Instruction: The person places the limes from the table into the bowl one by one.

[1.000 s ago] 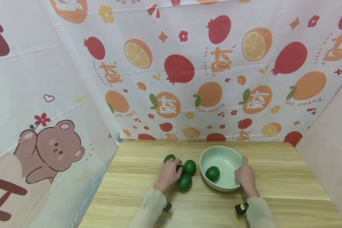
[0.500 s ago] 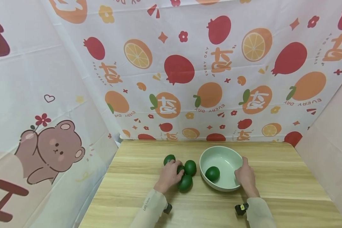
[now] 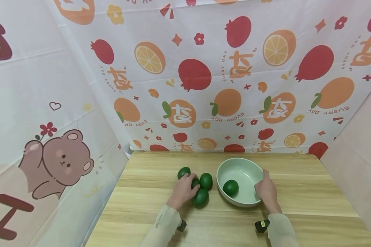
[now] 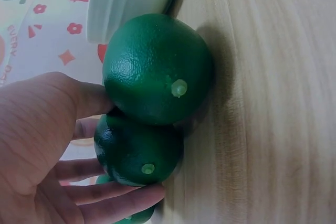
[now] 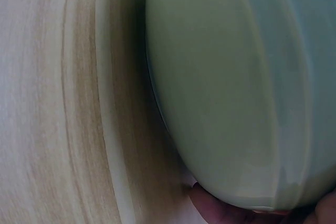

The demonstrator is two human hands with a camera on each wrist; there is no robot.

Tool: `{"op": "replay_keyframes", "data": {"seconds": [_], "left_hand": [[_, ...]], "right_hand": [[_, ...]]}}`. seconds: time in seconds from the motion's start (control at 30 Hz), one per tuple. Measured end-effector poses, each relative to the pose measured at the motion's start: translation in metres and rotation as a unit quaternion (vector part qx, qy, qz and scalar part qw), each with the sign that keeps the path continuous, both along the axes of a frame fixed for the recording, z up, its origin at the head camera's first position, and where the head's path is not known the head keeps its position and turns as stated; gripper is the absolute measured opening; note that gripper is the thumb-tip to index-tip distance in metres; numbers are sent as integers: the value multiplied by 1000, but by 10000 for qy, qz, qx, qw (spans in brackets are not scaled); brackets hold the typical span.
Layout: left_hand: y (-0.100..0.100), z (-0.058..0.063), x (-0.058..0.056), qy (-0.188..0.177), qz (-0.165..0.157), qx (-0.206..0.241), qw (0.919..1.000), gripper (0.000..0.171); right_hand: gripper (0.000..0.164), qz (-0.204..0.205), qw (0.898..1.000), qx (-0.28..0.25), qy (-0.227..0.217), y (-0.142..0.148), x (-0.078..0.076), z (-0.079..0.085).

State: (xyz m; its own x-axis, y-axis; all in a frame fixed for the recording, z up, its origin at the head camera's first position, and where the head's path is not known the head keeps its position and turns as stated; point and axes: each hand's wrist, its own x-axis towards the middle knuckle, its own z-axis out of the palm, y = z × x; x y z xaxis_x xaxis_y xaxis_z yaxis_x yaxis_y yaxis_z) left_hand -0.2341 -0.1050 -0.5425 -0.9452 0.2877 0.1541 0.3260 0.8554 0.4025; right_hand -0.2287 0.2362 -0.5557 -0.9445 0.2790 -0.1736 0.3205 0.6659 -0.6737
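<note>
Limes (image 3: 206, 181): five dark green ones, four grouped on the pale wood surface (image 3: 222, 228), one inside the bowl (image 3: 245, 168). Closest in, two light sleeves (image 3: 160, 223), with a small black device (image 3: 181, 225) at each wrist. A little farther, the front lime (image 4: 157, 69), resting on the surface against the middle lime (image 4: 139, 150). Around that middle lime, the left hand (image 3: 181, 192), grasping it between thumb and fingers. Well to the right, the right hand (image 3: 267, 192), with fingers clamped on the right wall of the pale green bowl. In the bowl, toward its left wall, the lone lime (image 3: 231, 187). Between bowl and left hand, the right lime (image 3: 206, 181). Beyond the left hand's knuckles, the far lime (image 3: 183, 172). Behind the surface, a white cloth (image 3: 222, 79) printed with oranges and red fruit; off to the left, a printed bear (image 3: 65, 157).
</note>
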Motion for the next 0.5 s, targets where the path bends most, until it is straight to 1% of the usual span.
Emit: {"op": "replay_keyframes", "data": {"seconds": [0.13, 0.3, 0.5], "left_hand": [[0, 1, 0, -69, 15, 54, 10000, 34], [-1, 0, 0, -35, -4, 137, 9999, 32], [-2, -2, 0, -81, 33, 207, 9997, 32]], "right_hand": [[76, -4, 10000, -29, -25, 0, -1, 1], [75, -10, 10000, -20, -67, 0, 0, 1], [75, -12, 9999, -34, -96, -1, 0, 2]]}}
